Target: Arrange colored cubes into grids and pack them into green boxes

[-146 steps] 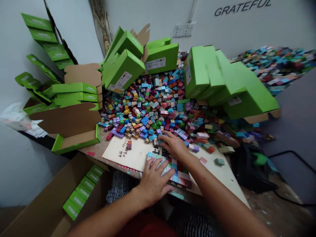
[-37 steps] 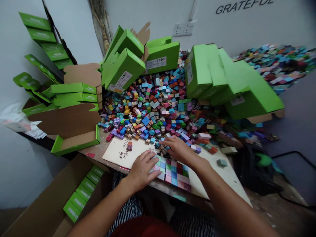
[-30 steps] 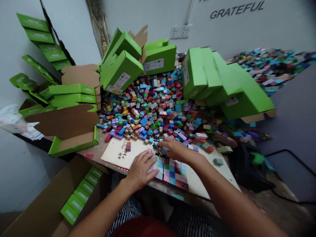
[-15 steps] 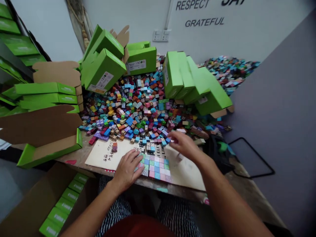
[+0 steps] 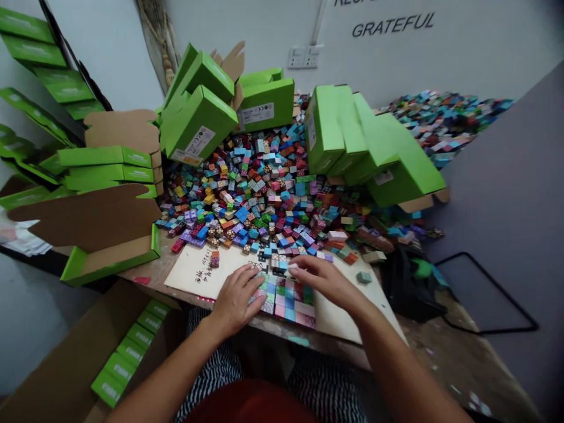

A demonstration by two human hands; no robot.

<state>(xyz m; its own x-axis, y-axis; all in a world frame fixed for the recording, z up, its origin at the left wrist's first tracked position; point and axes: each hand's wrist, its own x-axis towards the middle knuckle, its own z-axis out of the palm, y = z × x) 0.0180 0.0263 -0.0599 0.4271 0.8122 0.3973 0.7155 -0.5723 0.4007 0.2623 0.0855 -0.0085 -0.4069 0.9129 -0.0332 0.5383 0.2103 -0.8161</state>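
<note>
A flat block of small coloured cubes (image 5: 286, 301), mostly pink, blue and teal, lies on a large card sheet in front of me. My left hand (image 5: 238, 299) rests against the block's left side with its fingertips on the cubes. My right hand (image 5: 319, 281) reaches over the block's top edge, fingertips among the cubes there. Whether it pinches a cube is hidden. A big loose heap of similar cubes (image 5: 247, 200) spreads just beyond both hands. To the left, a cream paper with handwriting (image 5: 198, 271) lies under a small stack of cubes (image 5: 214, 259).
Green cardboard boxes (image 5: 198, 111) stand against the heap's far side, with more (image 5: 374, 147) leaning at the right. Flat green box blanks (image 5: 106, 164) pile up at the left. Below the wooden table edge (image 5: 264, 326), an open carton (image 5: 66, 364) holds green boxes. A black bag (image 5: 409, 282) sits on the right.
My right hand has come back down from above the sheet's right side onto the block's top edge. My left hand stays at the block. The whole view has swung slightly right.
</note>
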